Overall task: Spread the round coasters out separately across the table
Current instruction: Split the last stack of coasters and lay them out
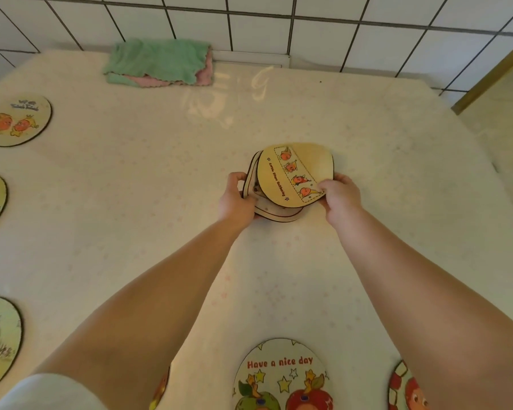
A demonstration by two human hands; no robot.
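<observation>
Now both hands' fingers (328, 184) pinch the coaster stack (290, 179).

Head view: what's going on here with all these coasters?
A person holds a small stack of coasters above mid-table. The left hand steadies the stack; the right hand has a grip on the top coaster, peeling it up. Other coasters already lie apart: three along the left edge, including one far left, and the "Have a nice day" coaster near the front. A folded cloth sits at the back.
</observation>
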